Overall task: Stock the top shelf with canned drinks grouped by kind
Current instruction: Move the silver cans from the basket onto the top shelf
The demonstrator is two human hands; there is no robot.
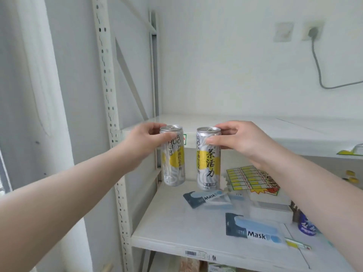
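Cans at mid-frame before the top shelf [255, 127], left can [173, 158] gripped near its rim by the left hand [145, 143], right can [208, 161] likewise by the right hand [242, 143]; such high holds may let either topple on landing.

Top shelf [255, 130] free; post [107, 95] bounds L side.

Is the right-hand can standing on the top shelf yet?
Not yet. The right hand grips the can near its rim, in front of the top shelf edge; its base hangs below shelf level.
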